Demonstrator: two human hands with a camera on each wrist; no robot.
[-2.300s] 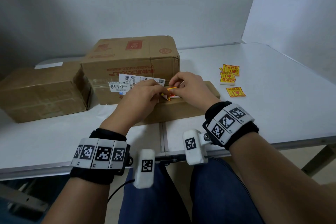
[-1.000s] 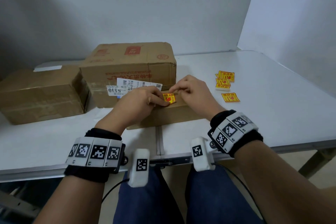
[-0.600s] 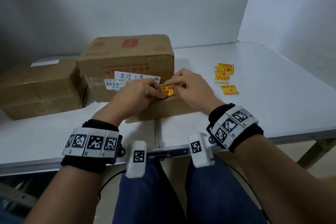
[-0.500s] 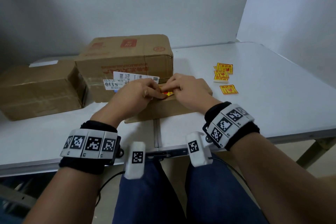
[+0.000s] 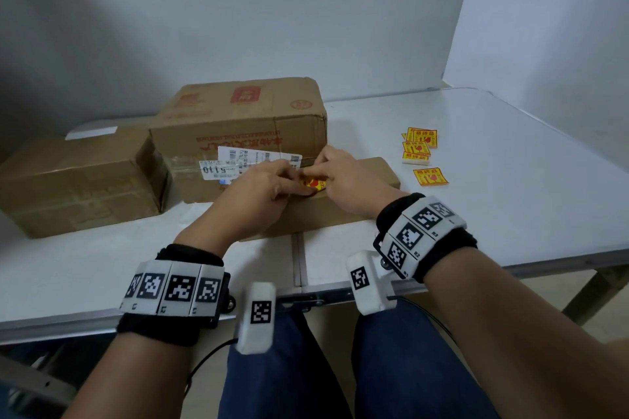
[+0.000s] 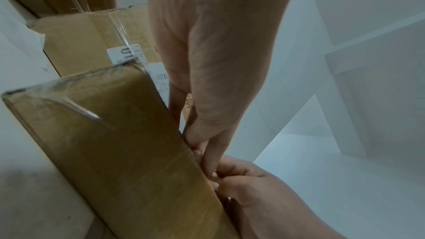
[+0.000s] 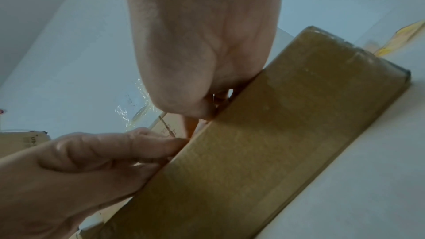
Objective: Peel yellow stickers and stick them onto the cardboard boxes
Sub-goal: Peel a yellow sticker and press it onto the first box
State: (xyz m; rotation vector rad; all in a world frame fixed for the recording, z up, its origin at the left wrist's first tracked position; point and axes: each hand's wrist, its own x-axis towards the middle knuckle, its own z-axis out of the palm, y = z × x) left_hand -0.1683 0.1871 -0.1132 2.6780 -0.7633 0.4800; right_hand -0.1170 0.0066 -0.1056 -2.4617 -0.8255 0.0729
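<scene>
My left hand and right hand pinch one yellow sticker on the flat box. Pressed unevenly, it could crease.

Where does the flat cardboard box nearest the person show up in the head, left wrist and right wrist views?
Head: flat cardboard box at centre, under both hands.
Left wrist: flat cardboard box fills lower left, beside the left hand.
Right wrist: flat cardboard box runs diagonally across lower right.
Shared landmark: the box's top edge where the fingertips meet.
</scene>
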